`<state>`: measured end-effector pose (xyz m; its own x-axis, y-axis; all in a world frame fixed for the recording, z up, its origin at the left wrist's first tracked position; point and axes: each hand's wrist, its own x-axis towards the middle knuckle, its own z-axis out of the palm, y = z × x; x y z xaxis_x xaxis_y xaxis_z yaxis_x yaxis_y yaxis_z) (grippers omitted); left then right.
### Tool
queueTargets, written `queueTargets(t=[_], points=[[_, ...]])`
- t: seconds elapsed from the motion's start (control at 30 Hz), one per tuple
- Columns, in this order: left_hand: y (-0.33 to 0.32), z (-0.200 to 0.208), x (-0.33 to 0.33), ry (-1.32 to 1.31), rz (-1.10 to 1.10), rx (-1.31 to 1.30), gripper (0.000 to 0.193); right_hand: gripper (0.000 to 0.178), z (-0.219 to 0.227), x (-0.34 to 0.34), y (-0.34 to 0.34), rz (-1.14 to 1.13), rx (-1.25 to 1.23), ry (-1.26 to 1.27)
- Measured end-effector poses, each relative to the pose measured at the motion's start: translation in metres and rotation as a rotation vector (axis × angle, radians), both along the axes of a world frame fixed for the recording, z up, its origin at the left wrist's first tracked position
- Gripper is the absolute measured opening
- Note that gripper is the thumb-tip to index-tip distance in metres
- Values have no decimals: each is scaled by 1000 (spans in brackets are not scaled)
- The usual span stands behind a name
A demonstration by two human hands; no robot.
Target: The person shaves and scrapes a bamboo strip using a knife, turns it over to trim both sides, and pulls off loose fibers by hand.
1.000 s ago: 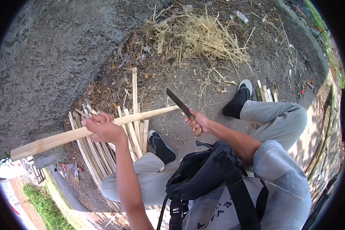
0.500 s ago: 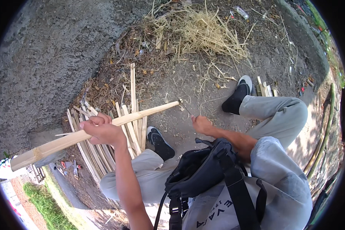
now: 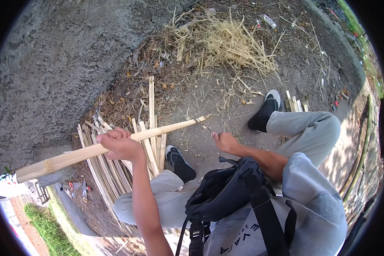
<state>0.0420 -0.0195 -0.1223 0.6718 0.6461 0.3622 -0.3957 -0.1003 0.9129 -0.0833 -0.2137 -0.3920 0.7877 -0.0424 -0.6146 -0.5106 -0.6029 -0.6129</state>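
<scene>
Clearly, in the head view, the left hand [image 3: 121, 147] had its grip closed around the wooden strip [image 3: 170, 127], seemingly steadying it above sticks [image 3: 110, 174] on the ground [image 3: 187, 102]; the right hand [image 3: 227, 142] held a barely visible knife [image 3: 208, 128] near the strip's far end.

A clear plastic bottle [image 3: 269, 21] lies on bare soil [image 3: 298, 72] across from a rough grey surface [image 3: 68, 68], as green grass [image 3: 49, 228] brightens the lower left and a long pole [image 3: 363, 149] lies at right.
</scene>
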Motion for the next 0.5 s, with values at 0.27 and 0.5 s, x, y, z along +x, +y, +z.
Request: queueTargets(t=[0.27, 0.5], points=[[10, 0, -12, -13, -103, -25, 50, 61, 11, -16, 11, -13, 225, -187], [21, 1, -26, -9, -466, -77, 51, 62, 28, -7, 0, -7, 90, -50]])
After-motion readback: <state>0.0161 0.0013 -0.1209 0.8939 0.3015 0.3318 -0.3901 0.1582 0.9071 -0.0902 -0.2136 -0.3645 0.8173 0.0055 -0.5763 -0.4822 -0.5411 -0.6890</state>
